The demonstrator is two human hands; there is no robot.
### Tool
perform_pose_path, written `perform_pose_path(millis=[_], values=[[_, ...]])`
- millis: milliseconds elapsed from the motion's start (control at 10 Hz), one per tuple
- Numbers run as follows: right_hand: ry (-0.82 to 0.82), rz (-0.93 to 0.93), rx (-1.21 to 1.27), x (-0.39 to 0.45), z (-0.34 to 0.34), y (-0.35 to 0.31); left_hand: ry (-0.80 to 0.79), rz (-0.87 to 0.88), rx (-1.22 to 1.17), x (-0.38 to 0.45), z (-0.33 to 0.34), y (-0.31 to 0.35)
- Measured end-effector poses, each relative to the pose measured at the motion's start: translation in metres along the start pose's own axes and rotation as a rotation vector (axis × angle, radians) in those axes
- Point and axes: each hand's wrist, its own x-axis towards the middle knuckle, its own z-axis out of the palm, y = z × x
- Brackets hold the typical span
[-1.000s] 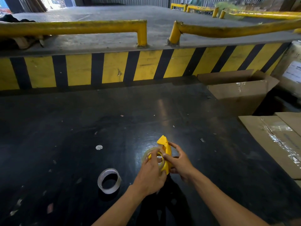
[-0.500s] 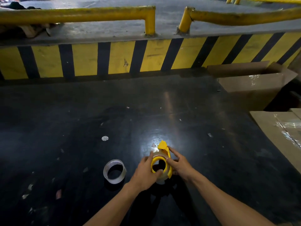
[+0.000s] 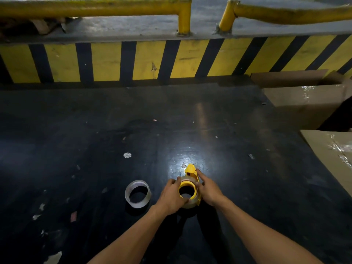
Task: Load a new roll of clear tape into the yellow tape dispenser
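The yellow tape dispenser lies on its side on the black table, its yellow hub ring facing up. A roll of clear tape sits around that hub. My left hand cups the roll's left side, fingers on its rim. My right hand holds the dispenser's right side, with the index finger along the yellow body. A second, thin tape roll with a pale core lies flat just left of my left hand, untouched.
A yellow-and-black striped curb with yellow rails runs along the far edge. Taped cardboard boxes stand at the right and near right. Small paper scraps dot the black table.
The dispenser went from tilted upright in my hands to lying flat on the table, with the clear roll now seated around the hub. The view tilted downward.
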Motion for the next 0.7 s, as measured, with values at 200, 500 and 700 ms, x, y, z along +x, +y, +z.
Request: perform_pose_path(millis=[200,500,700], values=[[0.038,-0.071,-0.164,-0.006,0.011,0.007,0.018,-0.001,-0.043,-0.008,0.005,-0.002],[0.070,-0.033,-0.173,-0.026,0.021,0.003,0.334,-0.201,-0.088,-0.018,-0.013,0.009],[0.172,0.009,-0.300,-0.090,0.038,0.003,0.327,-0.011,-0.151,-0.047,0.006,-0.011]])
